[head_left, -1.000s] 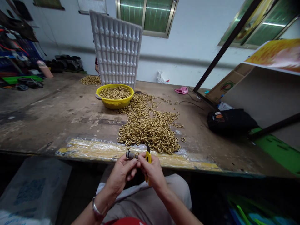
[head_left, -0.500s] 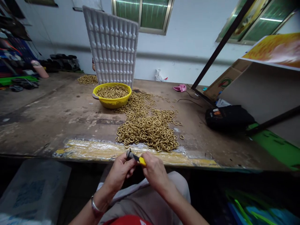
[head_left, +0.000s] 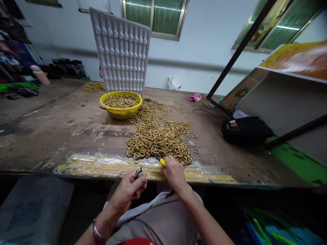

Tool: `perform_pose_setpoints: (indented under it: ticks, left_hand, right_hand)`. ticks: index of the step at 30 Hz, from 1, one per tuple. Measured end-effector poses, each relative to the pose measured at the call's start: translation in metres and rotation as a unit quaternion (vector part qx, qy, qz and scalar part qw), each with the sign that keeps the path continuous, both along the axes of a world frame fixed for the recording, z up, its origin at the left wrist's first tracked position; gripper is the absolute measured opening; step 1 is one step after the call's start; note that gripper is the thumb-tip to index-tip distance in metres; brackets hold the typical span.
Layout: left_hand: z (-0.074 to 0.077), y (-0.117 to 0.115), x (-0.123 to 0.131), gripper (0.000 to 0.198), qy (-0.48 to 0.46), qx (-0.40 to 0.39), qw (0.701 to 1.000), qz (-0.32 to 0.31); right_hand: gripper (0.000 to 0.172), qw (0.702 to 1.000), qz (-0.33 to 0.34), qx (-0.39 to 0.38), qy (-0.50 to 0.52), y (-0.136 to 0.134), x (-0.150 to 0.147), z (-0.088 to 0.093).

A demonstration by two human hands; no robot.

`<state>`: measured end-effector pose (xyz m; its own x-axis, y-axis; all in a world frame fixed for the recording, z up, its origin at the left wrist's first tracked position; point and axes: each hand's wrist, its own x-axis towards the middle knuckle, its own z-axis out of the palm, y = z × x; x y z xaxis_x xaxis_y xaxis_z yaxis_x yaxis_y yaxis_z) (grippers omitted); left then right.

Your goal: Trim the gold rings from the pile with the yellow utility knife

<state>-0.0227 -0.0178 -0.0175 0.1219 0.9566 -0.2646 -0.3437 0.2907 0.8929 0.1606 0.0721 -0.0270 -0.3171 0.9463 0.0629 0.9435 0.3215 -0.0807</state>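
Note:
My left hand [head_left: 129, 189] is closed on a small dark bundle with a brass ring [head_left: 139, 174] at its fingertips, held just below the table's front edge. My right hand [head_left: 173, 172] grips a yellow-handled tool [head_left: 161, 161] whose tip reaches into the near edge of a large pile of brass rings [head_left: 159, 139] on the worn wooden table [head_left: 63, 129]. A yellow basin [head_left: 120, 104] full of rings stands behind the pile.
A white moulded tray [head_left: 120, 54] stands upright behind the basin. A black pouch [head_left: 244, 129] lies at the right, by a slanted board and metal frame. A pink cloth [head_left: 194, 98] and another ring heap [head_left: 93, 87] lie farther back. Taped plastic covers the table's front edge.
My hands were together at the table edge with the tool against the bundle. Now my right hand has moved forward to the ring pile with the tool, and my left stays back.

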Motion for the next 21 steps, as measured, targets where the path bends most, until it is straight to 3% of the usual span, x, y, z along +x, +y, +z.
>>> perform_pose_setpoints:
  ticks: [7, 10, 12, 14, 17, 19, 21]
  left_hand:
    - [-0.006, -0.002, -0.003, 0.035, -0.032, -0.012, 0.999, 0.042]
    - [-0.008, -0.003, -0.006, 0.026, -0.082, -0.028, 0.996, 0.034]
    - [-0.012, -0.002, -0.007, 0.021, -0.122, -0.045, 0.991, 0.025]
    - [-0.016, 0.001, -0.007, 0.021, -0.165, -0.071, 0.984, 0.019]
    - [-0.02, 0.007, -0.006, 0.022, -0.225, -0.119, 0.967, 0.025]
    - [-0.021, 0.01, -0.003, 0.024, -0.244, -0.122, 0.962, 0.033]
    - [-0.021, 0.012, -0.001, 0.026, -0.234, -0.103, 0.966, 0.037]
  right_hand:
    - [0.022, 0.998, 0.005, -0.007, -0.06, 0.019, -0.006, -0.009]
    - [0.016, 1.0, 0.005, -0.002, 0.021, 0.018, -0.002, -0.006]
    - [0.014, 0.988, 0.008, -0.012, 0.151, 0.014, -0.001, -0.004]
    - [0.02, 0.943, 0.008, -0.074, 0.324, 0.008, -0.005, -0.001]
    - [0.025, 0.801, -0.011, -0.249, 0.544, -0.005, -0.017, 0.007]
    - [0.029, 0.711, -0.021, -0.33, 0.62, -0.016, -0.025, 0.014]
    - [0.032, 0.662, -0.023, -0.354, 0.66, -0.024, -0.032, 0.019]
